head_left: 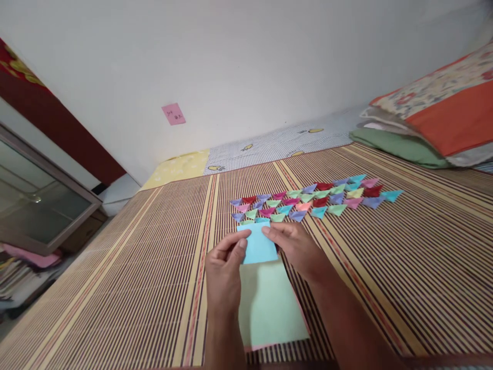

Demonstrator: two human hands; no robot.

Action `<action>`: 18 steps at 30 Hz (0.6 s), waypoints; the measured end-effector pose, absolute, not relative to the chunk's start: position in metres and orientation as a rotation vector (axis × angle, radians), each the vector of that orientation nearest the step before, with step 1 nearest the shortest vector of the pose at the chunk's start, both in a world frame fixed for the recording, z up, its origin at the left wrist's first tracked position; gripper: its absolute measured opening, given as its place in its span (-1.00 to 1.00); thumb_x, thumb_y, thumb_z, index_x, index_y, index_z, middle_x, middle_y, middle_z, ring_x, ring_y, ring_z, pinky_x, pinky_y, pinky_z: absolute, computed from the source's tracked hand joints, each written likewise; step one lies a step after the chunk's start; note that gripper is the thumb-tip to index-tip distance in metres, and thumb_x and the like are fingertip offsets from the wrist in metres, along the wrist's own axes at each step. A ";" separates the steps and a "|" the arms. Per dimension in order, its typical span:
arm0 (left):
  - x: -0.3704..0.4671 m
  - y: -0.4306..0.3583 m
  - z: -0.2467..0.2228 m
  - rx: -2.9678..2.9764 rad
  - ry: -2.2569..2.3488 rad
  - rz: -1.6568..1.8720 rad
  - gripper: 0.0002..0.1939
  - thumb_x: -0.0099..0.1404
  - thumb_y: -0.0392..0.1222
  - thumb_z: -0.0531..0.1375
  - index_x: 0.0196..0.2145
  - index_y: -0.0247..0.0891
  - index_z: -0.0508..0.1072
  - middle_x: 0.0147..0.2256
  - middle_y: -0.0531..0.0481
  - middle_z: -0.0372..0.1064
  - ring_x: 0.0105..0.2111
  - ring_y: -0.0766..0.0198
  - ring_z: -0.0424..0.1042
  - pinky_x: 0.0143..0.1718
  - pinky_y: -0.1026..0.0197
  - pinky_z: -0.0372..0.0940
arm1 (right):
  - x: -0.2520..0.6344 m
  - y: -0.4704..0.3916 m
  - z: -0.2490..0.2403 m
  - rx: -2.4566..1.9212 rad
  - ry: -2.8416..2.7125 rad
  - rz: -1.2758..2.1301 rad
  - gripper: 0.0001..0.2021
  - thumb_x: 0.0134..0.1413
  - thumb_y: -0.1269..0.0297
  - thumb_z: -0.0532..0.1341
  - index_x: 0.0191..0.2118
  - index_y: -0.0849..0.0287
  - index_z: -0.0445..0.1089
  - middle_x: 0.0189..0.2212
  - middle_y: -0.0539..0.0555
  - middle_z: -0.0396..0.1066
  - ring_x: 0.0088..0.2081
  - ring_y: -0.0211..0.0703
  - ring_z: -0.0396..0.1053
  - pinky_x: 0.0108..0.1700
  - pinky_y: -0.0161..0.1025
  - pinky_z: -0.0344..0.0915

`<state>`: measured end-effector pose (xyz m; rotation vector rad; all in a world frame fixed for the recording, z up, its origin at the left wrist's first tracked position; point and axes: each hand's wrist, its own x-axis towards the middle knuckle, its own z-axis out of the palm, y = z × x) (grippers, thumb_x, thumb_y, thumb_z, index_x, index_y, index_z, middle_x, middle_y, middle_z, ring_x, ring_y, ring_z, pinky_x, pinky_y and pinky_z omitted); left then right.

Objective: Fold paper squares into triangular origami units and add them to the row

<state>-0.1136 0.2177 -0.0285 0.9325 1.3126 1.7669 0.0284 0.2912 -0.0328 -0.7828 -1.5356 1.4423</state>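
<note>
A small light blue square of paper (pixel 261 247) is held up between both hands. My left hand (pixel 230 257) pinches its left edge between thumb and fingers. At its upper right, my right hand (pixel 295 244) grips the paper with thumb and fingers. Below it a larger pale green sheet (pixel 269 303) lies on the striped mat (pixel 162 267), with a pink edge showing beneath. Just beyond the hands, several small folded paper pieces (pixel 304 206) in many colours stand in rows on the mat.
Folded bedding and a floral and orange pillow (pixel 454 108) are piled at the right. A white wall (pixel 246 67) with a pink note (pixel 173 113) rises behind. A glass-fronted cabinet (pixel 38 190) stands at the left, beyond the mat's edge.
</note>
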 end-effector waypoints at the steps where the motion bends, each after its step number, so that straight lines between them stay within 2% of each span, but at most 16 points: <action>1: -0.115 0.219 -0.030 0.834 1.271 1.786 -0.74 0.13 -0.07 0.45 -0.24 -0.22 0.69 -0.29 -0.11 0.58 -0.31 0.18 0.49 -0.27 0.18 0.38 | 0.028 0.291 -0.033 -0.767 -1.537 1.484 -0.55 0.19 0.00 0.25 -0.60 0.13 0.21 -0.66 -0.09 0.16 -0.55 -0.26 0.16 -0.48 -0.29 0.13; 3: -0.117 0.219 -0.032 0.756 1.213 1.793 -0.70 0.11 -0.06 0.46 -0.21 -0.22 0.69 -0.28 -0.11 0.59 -0.33 0.18 0.50 -0.27 0.18 0.39 | 0.026 0.291 -0.034 -0.746 -1.514 1.544 -0.56 0.17 0.03 0.27 -0.61 0.14 0.20 -0.66 -0.10 0.17 -0.56 -0.28 0.17 -0.48 -0.30 0.13; 7: -0.121 0.215 -0.031 0.915 1.219 1.672 -0.72 0.20 -0.07 0.42 -0.15 -0.21 0.68 -0.29 -0.08 0.56 -0.38 0.25 0.45 -0.29 0.22 0.37 | 0.024 0.290 -0.037 -0.765 -1.419 1.571 -0.61 0.18 0.04 0.26 -0.55 0.15 0.26 -0.64 -0.09 0.23 -0.55 -0.26 0.22 -0.46 -0.29 0.16; 11: -0.123 0.214 -0.030 0.917 1.216 1.623 -0.76 0.20 -0.08 0.42 -0.21 -0.23 0.70 -0.36 -0.08 0.53 -0.43 0.30 0.40 -0.34 0.26 0.34 | 0.024 0.289 -0.036 -0.770 -1.432 1.580 -0.62 0.19 0.02 0.26 -0.52 0.17 0.31 -0.63 -0.07 0.25 -0.54 -0.25 0.24 -0.45 -0.28 0.18; 15: -0.124 0.218 -0.029 0.832 1.067 1.679 -0.76 0.20 -0.06 0.41 -0.28 -0.30 0.71 -0.49 -0.02 0.42 -0.51 0.38 0.29 -0.45 0.34 0.27 | 0.027 0.290 -0.032 -0.732 -1.527 1.544 -0.57 0.25 -0.04 0.22 -0.52 0.17 0.32 -0.62 -0.06 0.27 -0.53 -0.26 0.26 -0.43 -0.29 0.20; 18: -0.124 0.220 -0.030 0.786 0.999 1.698 -0.76 0.22 -0.08 0.40 -0.29 -0.35 0.71 -0.51 -0.02 0.39 -0.52 0.42 0.27 -0.48 0.38 0.23 | 0.030 0.291 -0.031 -0.690 -1.475 1.481 -0.66 0.30 -0.01 0.20 -0.36 0.16 0.39 -0.54 -0.07 0.32 -0.49 -0.26 0.31 -0.41 -0.30 0.26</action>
